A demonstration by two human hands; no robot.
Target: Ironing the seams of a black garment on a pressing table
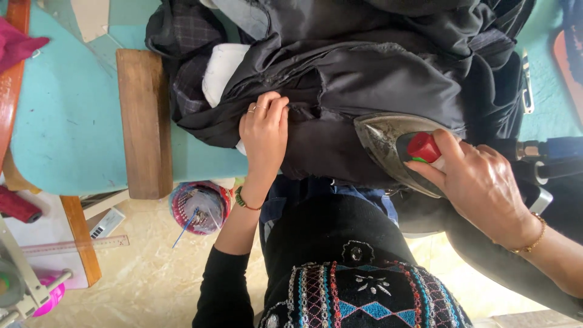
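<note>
Left hand: left hand (pixel 263 126) lies palm down, fingers curled, pinning a fold of the dark black fabric garment (pixel 370 79), gripping nothing else
Right hand: right hand (pixel 480 182) is closed around the handle of the worn metal steam iron with a red knob (pixel 395 146)
Iron: sits on the garment, just right of the left hand
Garment: heaped across the turquoise padded ironing table (pixel 67 121)
Wooden block: long brown wooden block (pixel 144 121) lies left of the garment

Matt black cloth garment (pixel 364 85), dull scuffed metal iron (pixel 388 146) with glossy red plastic button (pixel 423 146), rough wooden block (pixel 144 121)
</note>
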